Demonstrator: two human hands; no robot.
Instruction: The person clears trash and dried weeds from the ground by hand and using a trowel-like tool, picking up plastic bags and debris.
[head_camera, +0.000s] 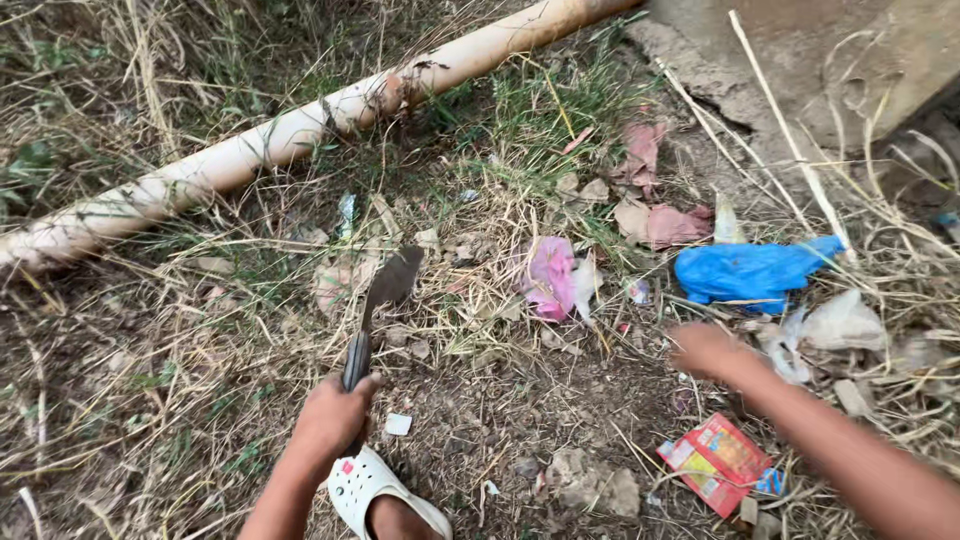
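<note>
The left hand (330, 415) is closed tight around the dark handle of a curved blade (385, 295), which rises ahead of it, tip up over dry grass. Just below that hand sits a white clog (365, 490) on a foot. The right hand (705, 348) is blurred and reaches over the dirt; I cannot tell how far open it is, and it holds nothing visible. Beyond it lie a blue plastic bag (750, 270) and a pink wrapper (552, 278); a red packet (720, 462) lies nearer, under the forearm. A pale pipe (280, 135) runs far ahead of the left hand
</note>
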